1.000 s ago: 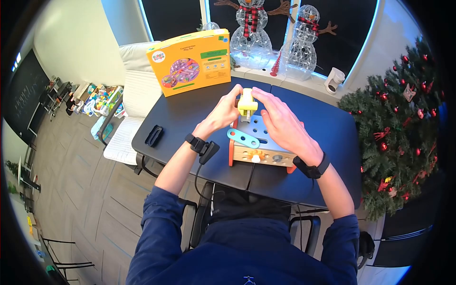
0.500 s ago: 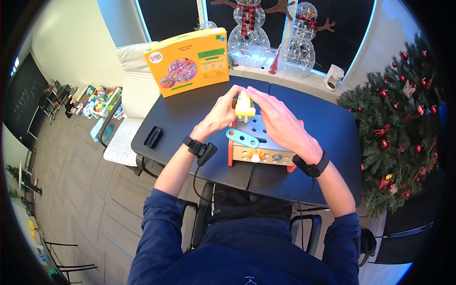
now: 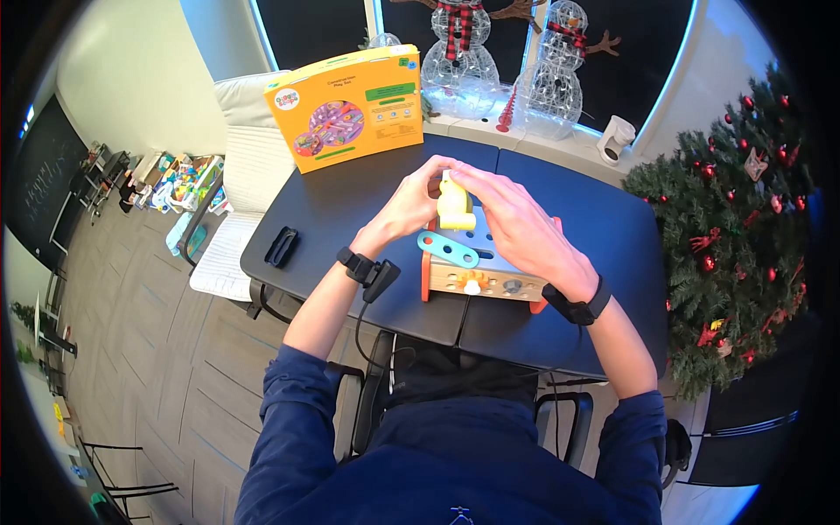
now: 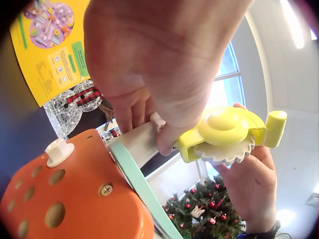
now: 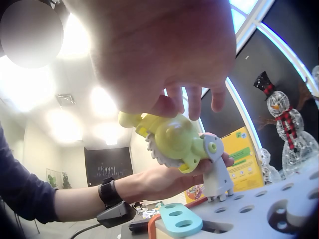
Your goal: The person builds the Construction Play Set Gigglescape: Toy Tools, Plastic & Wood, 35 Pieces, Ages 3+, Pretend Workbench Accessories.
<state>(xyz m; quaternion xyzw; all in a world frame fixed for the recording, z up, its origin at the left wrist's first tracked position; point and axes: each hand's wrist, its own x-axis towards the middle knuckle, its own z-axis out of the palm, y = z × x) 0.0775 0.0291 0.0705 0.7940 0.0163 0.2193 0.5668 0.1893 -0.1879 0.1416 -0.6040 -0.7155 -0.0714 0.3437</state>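
Note:
A yellow toy circular saw (image 3: pixel 452 206) with a pale toothed blade (image 5: pixel 160 152) sits at the top of a grey pronged bracket (image 5: pixel 217 178), whose prongs reach the workbench top. My left hand (image 3: pixel 411 206) grips around the bracket and the saw's hinge end; its thumb shows beside the yellow housing in the left wrist view. The right hand (image 3: pixel 525 227) holds the saw's yellow body from the other side, thumb and fingers against it. Below is the toy workbench (image 3: pixel 490 284), with orange ends and a perforated grey top. A turquoise strip (image 3: pixel 448 249) with holes lies across its front left corner.
On the bench front are an orange gear (image 3: pixel 472 281) and a grey knob (image 3: pixel 513 287). A yellow box (image 3: pixel 346 109) stands at the back left of the table (image 3: pixel 350 201). A small black tray (image 3: pixel 281 247) lies at the left edge. A decorated tree (image 3: pixel 722 236) borders the right.
The saw's near end tilts up, then swings down toward me between the hands. Both hands keep nearly the same place, and the workbench stays put.

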